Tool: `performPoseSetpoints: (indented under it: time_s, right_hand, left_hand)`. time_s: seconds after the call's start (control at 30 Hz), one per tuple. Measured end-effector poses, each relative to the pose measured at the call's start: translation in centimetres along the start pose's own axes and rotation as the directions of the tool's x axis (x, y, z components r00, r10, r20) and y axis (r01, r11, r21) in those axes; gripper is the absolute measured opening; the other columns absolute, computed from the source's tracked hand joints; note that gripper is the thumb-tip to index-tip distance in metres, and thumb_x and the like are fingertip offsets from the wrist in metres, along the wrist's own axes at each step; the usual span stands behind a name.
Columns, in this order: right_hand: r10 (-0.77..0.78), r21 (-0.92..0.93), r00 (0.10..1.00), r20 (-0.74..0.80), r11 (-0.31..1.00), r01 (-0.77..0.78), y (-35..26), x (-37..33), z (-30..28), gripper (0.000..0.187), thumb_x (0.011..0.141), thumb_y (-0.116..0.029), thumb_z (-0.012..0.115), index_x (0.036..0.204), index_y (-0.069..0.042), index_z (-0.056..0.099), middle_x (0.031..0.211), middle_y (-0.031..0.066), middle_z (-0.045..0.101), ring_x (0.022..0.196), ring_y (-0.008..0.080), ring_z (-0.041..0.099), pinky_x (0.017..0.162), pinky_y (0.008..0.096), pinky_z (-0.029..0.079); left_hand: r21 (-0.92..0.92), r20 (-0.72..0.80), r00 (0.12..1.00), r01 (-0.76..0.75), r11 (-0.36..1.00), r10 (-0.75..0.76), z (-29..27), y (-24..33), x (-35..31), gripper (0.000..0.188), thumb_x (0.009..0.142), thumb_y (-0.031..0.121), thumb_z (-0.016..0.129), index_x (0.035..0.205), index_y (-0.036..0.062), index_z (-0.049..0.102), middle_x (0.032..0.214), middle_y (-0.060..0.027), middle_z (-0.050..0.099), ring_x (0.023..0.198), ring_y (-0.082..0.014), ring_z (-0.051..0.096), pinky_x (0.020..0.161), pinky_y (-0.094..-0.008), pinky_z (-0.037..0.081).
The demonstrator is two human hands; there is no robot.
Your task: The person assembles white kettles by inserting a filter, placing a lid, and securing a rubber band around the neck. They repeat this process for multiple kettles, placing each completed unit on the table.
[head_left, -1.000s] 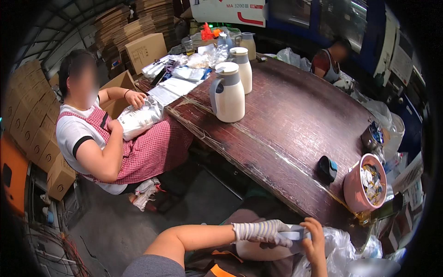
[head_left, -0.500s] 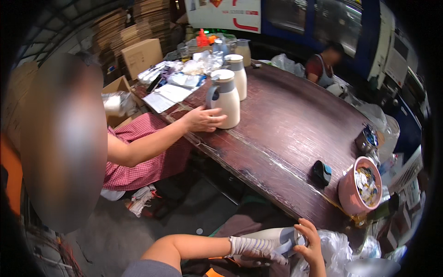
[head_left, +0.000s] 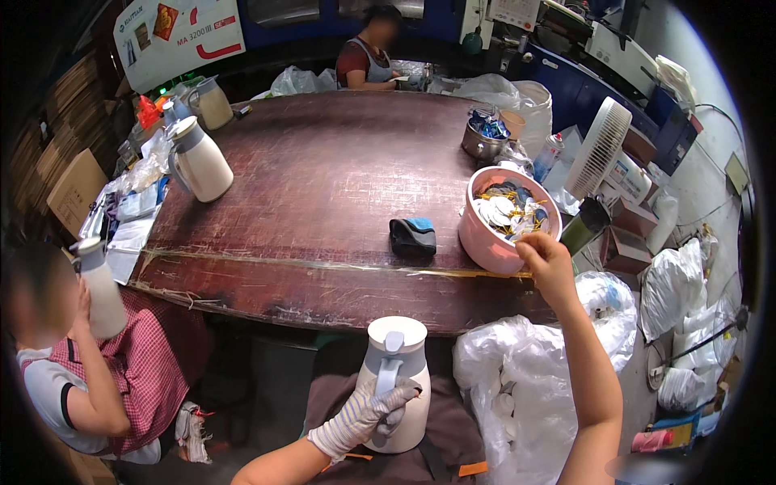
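Left hand [head_left: 368, 412], in a striped knit glove, wraps its fingers around the handle of a white jug [head_left: 395, 380] that stands upright on the person's lap, just below the near edge of the dark wooden table [head_left: 323, 186]. Grip is closed on the handle; the jug's lid is on. Right hand [head_left: 546, 259], bare, reaches up to the rim of a pink bowl [head_left: 485, 242] at the table's right corner; fingers curl together at the rim, something small may be pinched there but cannot tell. The bowl is full of small round discs [head_left: 505, 212]. A black and blue pouch [head_left: 412, 236] lies on the table just left of the bowl. A second white jug [head_left: 200, 162] stands far left on the table. A heap of clear plastic bags [head_left: 517, 380] sits right of the lap. At lower left another person in a red checked apron [head_left: 145, 364] holds a white bottle [head_left: 101, 287].
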State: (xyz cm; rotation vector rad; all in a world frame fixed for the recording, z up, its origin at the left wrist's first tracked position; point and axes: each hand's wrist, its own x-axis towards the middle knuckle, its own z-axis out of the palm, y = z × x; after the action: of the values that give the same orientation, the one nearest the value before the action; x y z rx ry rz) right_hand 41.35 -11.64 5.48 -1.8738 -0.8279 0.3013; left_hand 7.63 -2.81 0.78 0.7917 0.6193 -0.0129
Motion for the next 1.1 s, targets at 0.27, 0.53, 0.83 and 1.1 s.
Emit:
performPoseSetpoints:
  time_s: [0.27,0.53,0.83,1.1]
  right_hand:
    - [-0.163,-0.588,0.987,-0.007,0.799,0.128,5.4,10.7,1.0,0.035,0.088,-0.024,0.062,0.118,-0.007,0.065,0.101,0.0229,0.068,0.098,0.0376,0.064,0.088,0.0417,0.048]
    - [-0.11,-0.789,0.994,0.0,0.61,0.068,7.4,13.6,2.7,0.029,0.089,-0.029,0.059,0.108,-0.009,0.069,0.099,0.0147,0.07,0.094,0.0352,0.065,0.084,0.0486,0.047]
    - [-0.266,-0.308,0.798,-0.541,0.945,0.106,6.0,13.2,0.8,0.018,0.09,-0.016,0.058,0.104,-0.004,0.063,0.091,0.0124,0.068,0.086,0.0293,0.064,0.076,0.0405,0.049]
    - [0.248,0.734,0.956,0.155,0.619,-0.28,2.4,-1.9,6.8,0.043,0.082,-0.001,0.059,0.125,-0.004,0.052,0.106,0.0053,0.061,0.087,0.0147,0.062,0.068,0.0304,0.057]
  left_hand:
    - [-0.093,-0.079,0.997,-0.015,0.996,0.007,-0.6,0.3,1.6,0.025,0.092,0.026,0.066,0.106,0.0075,0.06,0.06,0.0015,0.045,0.047,-0.0085,0.041,0.048,-0.0271,0.038]
    - [-0.125,-0.121,0.992,0.003,0.992,-0.018,-0.8,1.2,2.9,0.025,0.091,0.026,0.067,0.107,0.008,0.06,0.061,0.0018,0.046,0.047,-0.0082,0.04,0.046,-0.0241,0.035]
    - [-0.078,-0.088,0.996,-0.033,0.996,0.027,-0.7,1.1,2.9,0.027,0.09,0.026,0.068,0.107,0.0075,0.059,0.064,0.0014,0.05,0.051,-0.008,0.047,0.05,-0.0254,0.044]
    - [-0.142,-0.091,0.988,-0.135,0.981,0.122,-3.2,-1.6,1.9,0.063,0.093,0.063,0.046,0.112,0.0034,0.056,0.079,-0.0049,0.063,0.069,-0.0164,0.063,0.061,-0.0306,0.051]
